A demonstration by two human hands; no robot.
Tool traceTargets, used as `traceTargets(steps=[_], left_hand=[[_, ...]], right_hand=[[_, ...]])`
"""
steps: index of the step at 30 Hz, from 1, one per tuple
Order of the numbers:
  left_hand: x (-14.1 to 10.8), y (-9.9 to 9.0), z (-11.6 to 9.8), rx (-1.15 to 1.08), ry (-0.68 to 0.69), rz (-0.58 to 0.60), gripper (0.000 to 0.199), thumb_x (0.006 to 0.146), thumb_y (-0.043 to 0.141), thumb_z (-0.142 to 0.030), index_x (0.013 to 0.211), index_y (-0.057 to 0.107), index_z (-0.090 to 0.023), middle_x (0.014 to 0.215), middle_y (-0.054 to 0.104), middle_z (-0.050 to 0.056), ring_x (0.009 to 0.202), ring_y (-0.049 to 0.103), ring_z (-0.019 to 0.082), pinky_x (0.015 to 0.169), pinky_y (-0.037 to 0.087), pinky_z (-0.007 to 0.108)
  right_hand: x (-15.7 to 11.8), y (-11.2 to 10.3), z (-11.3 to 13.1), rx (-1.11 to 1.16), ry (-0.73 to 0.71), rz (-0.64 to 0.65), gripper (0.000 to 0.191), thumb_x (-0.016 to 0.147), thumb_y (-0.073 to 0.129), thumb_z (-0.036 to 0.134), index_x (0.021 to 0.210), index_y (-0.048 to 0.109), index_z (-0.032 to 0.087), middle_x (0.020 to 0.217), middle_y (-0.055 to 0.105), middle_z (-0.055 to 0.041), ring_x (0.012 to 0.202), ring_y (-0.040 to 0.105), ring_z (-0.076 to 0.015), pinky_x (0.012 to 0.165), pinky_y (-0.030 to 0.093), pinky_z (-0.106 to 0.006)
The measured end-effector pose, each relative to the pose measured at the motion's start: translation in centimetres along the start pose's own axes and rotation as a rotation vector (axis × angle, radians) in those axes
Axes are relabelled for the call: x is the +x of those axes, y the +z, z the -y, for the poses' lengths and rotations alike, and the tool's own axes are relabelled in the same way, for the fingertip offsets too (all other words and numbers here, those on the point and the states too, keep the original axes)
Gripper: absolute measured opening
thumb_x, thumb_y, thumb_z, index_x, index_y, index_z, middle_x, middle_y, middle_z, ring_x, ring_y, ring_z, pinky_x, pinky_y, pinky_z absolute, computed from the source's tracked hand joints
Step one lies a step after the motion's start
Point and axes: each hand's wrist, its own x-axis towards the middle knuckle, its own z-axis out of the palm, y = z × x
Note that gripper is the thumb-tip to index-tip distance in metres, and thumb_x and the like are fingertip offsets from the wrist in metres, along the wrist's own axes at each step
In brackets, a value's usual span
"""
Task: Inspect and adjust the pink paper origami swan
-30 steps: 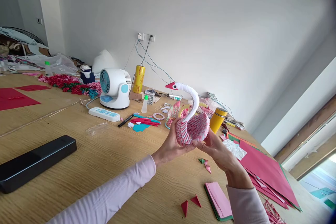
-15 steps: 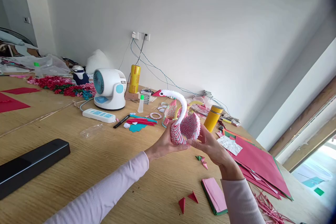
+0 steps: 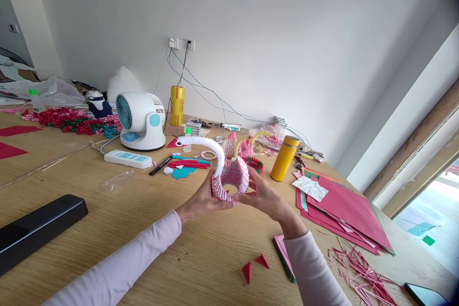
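Between my two hands is a pink and white folded-paper swan (image 3: 234, 172), held above the table. Its white curved neck rises on the left and ends in a head with a black eye and a red beak pointing left. My left hand (image 3: 204, 198) grips the swan's left side and underside. On the other side my right hand (image 3: 260, 196) has its fingers behind the body and its thumb at the lower front edge. Two red folded paper triangles (image 3: 246, 272) lie below on the table. Another paper swan with a yellow neck (image 3: 263, 135) stands behind.
A white fan (image 3: 141, 119), a power strip (image 3: 128, 158) and a black marker (image 3: 160, 166) are on the left. To the right are a yellow flask (image 3: 285, 158), red paper sheets (image 3: 355, 210) and thin paper strips (image 3: 358, 272). A black bar (image 3: 39, 232) lies at the left.
Both hands and the swan have shifted left in view, and the swan's head has turned farther left. The whole scene has also slid slightly left as the camera turned.
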Motion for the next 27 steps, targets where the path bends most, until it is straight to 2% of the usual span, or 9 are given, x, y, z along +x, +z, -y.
traceTargets(steps=[7,14,17,21,24,27], left_hand=[[-1.4,-1.0,0.7,0.039,-0.044,-0.042,0.088,0.064,0.088,-0.029,0.137,0.038,-0.026,0.14,0.046,0.012,0.132,0.044,0.032,0.111,0.035,0.05],[-2.2,-0.8,0.7,0.064,-0.068,-0.05,0.083,0.066,0.085,-0.03,0.134,0.036,-0.025,0.139,0.046,0.013,0.129,0.046,0.031,0.108,0.039,0.05],[-2.4,-0.5,1.5,0.093,-0.062,-0.116,0.085,0.066,0.084,-0.031,0.134,0.034,-0.025,0.141,0.043,0.013,0.131,0.045,0.032,0.11,0.037,0.049],[-2.8,0.1,3.4,0.129,-0.038,-0.211,0.095,0.063,0.085,-0.033,0.138,0.027,-0.025,0.146,0.036,0.014,0.138,0.036,0.034,0.116,0.032,0.05],[-3.4,0.6,4.3,0.083,-0.076,-0.194,0.105,0.065,0.083,-0.035,0.145,0.016,-0.027,0.151,0.029,0.015,0.141,0.033,0.035,0.115,0.034,0.052],[-4.0,1.0,4.4,0.129,-0.113,-0.144,0.104,0.066,0.082,-0.039,0.148,0.018,-0.03,0.151,0.03,0.012,0.14,0.034,0.036,0.114,0.035,0.053]], right_hand=[[0.6,0.9,-2.2,0.039,-0.002,0.056,0.084,0.076,0.078,0.037,0.147,0.035,0.033,0.143,0.05,-0.0067,0.126,0.05,-0.0276,0.085,0.056,-0.036],[0.8,1.4,-3.3,0.049,0.025,0.064,0.084,0.075,0.079,0.039,0.147,0.035,0.033,0.141,0.052,-0.0071,0.124,0.053,-0.0276,0.085,0.055,-0.036],[1.0,1.7,-3.7,0.053,0.018,0.045,0.079,0.077,0.076,0.04,0.146,0.037,0.032,0.139,0.054,-0.0072,0.122,0.055,-0.0267,0.091,0.053,-0.039],[1.4,1.8,-5.1,0.0,-0.06,-0.017,0.063,0.081,0.072,0.041,0.137,0.049,0.027,0.131,0.06,-0.0061,0.12,0.055,-0.0245,0.105,0.043,-0.042],[1.5,1.7,-6.1,-0.015,-0.056,-0.041,0.059,0.082,0.07,0.041,0.135,0.051,0.025,0.129,0.062,-0.0066,0.118,0.056,-0.0248,0.105,0.043,-0.043],[1.4,1.4,-6.4,0.005,-0.027,-0.073,0.06,0.082,0.067,0.04,0.137,0.05,0.023,0.133,0.06,-0.0078,0.12,0.055,-0.0258,0.105,0.042,-0.045]])
